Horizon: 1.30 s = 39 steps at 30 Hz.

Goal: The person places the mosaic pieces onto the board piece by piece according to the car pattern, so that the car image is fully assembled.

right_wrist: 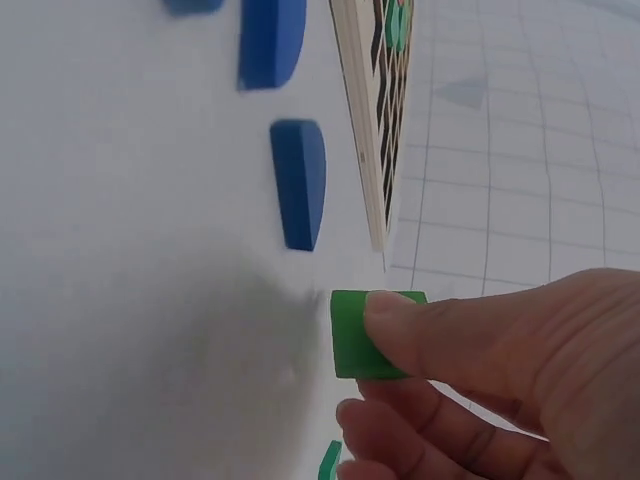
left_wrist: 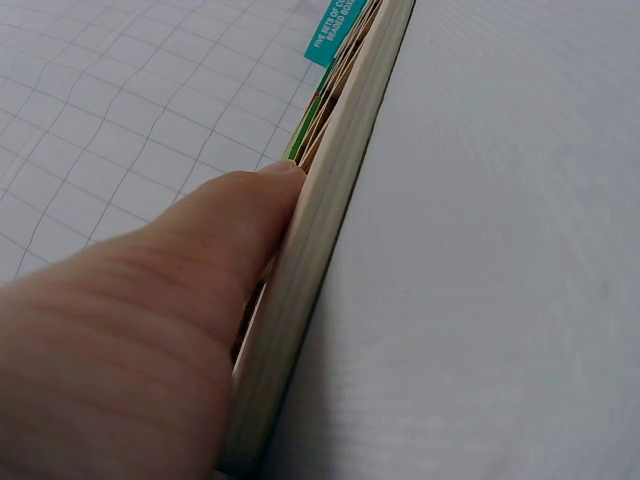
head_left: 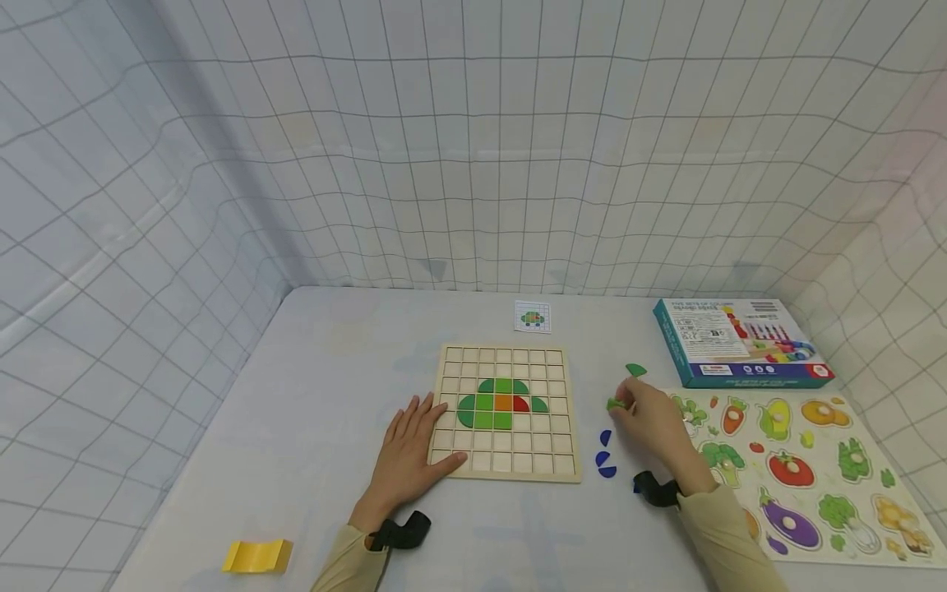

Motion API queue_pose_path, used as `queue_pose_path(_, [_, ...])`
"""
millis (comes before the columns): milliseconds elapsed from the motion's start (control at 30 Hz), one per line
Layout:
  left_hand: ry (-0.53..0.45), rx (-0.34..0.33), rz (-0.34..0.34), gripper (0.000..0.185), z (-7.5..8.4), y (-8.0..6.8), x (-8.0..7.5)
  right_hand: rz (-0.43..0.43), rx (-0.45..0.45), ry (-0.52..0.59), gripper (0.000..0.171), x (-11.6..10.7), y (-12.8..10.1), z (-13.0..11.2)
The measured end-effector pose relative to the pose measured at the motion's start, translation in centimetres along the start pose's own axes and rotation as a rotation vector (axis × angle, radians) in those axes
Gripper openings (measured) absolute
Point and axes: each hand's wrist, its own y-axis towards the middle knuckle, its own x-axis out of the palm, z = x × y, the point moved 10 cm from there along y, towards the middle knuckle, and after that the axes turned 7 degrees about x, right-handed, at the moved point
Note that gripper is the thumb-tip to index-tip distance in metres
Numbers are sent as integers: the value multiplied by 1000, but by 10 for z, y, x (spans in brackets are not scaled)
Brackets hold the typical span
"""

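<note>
- Head view: a green tile [head_left: 616, 403] is pinched in the right hand [head_left: 654, 421], just off the worktop [head_left: 311, 427], to the right of the board [head_left: 503, 411] and clear of its right edge. The board lies to the left of that hand, so the tile and the grid are apart w/ a strip of bare worktop between. The left hand [head_left: 411, 448] lies flat, fingers straight, on the board's near-left corner; nothing is held in it. The right hand is plainly the nearer one to the tile. A loose green piece [head_left: 635, 370] sits beyond the right hand, blue pieces [head_left: 605, 454] nearer the person. Part of the grid is filled w/ green, orange and red tiles.
- Left wrist view: the board's edge [left_wrist: 320, 250] is seen side-on, w/ the left hand [left_wrist: 150, 340] pressed onto its top surface, a fingertip at the rim. No curl round anything is seen.
- Right wrist view: the tile [right_wrist: 365, 345] is square, so no long axis; it is held by thumb [right_wrist: 420, 320] on top, fingers below. The board's edge [right_wrist: 370, 150] is seen past two blue pieces [right_wrist: 300, 185], well apart from the tile.
</note>
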Motion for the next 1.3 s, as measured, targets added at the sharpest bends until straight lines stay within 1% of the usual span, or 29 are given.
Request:
queue_pose_path(267, [4,-2,-3,82,0,0,1,10,-117,46,16,11,-7,-33])
queue_pose_path(367, [3,-4,-2,82,0,1,0,-19,-159,69,17,18,-9,-47])
queue_pose_path(567, [5,-7,-6,82,-1,1,0,-93,-233,150,18,34,-12,-72])
queue_pose_path(667, [6,-7,-5,82,-1,1,1,-120,-253,171,17,41,-12,-84])
queue_pose_path(833, [10,-6,-1,82,-1,1,0,-159,-273,169,16,52,-14,-100])
queue_pose_path(967, [12,-5,-1,82,0,1,0,-164,-278,143,15,58,-13,-108])
queue_pose_path(1100, [7,-7,-2,82,0,1,-1,-161,-277,99,14,65,-11,-114])
queue_pose_path(1300, [5,-3,-3,81,1,1,0,-190,-253,33,10,75,-8,-116])
